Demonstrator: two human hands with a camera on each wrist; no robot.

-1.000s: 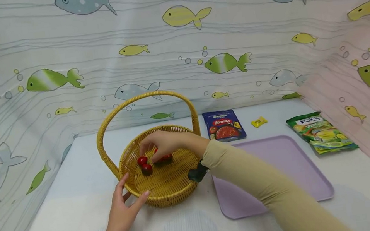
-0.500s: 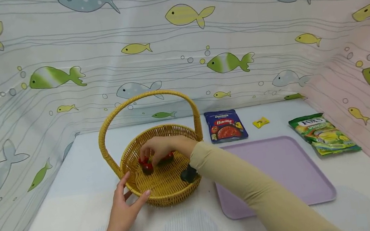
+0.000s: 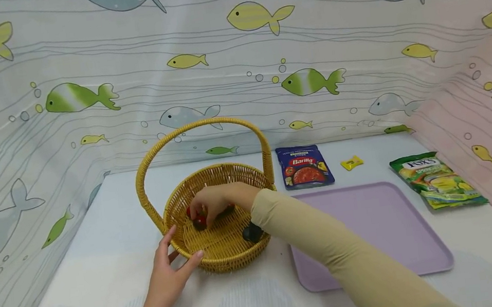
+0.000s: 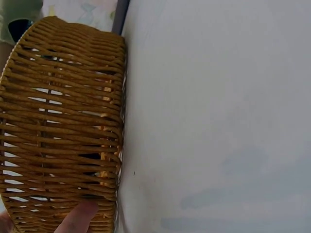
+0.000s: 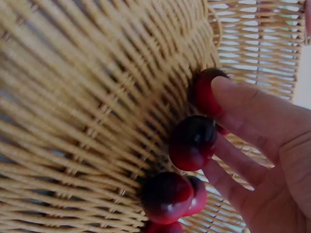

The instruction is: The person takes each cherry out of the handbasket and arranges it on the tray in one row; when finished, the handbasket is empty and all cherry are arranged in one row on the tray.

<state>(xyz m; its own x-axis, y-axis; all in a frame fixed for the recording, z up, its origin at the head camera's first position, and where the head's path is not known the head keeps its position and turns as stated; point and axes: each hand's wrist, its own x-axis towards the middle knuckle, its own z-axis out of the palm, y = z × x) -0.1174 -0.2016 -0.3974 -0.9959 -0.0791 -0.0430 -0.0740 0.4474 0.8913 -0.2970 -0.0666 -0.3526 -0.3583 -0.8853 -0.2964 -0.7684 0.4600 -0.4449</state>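
Note:
A yellow wicker basket (image 3: pixel 228 265) with a tall hoop handle stands on the white table. Inside it my right hand (image 3: pixel 215 201) reaches down among several small, round, dark red fruits (image 5: pixel 166 197), glossy and cherry-like. In the right wrist view its thumb presses on the uppermost red fruit (image 5: pixel 206 92), with the fingers behind and below; another red fruit (image 5: pixel 193 143) lies against those fingers. My left hand (image 3: pixel 167 267) touches the basket's near left side, fingers spread and thumb tip at the rim. A fingertip (image 4: pixel 80 216) meets the woven wall in the left wrist view.
Right of the basket lies a lilac tray (image 3: pixel 406 236), partly under my right sleeve (image 3: pixel 333 251). Behind it are a blue Barilla pouch (image 3: pixel 306 166) and a small yellow packet (image 3: pixel 352 162). A green FOX'S bag (image 3: pixel 438 180) lies at the far right.
My right hand has lowered onto the red fruits at the basket's left, covering more of them. My left hand stays at the basket's side. The head view has shifted slightly.

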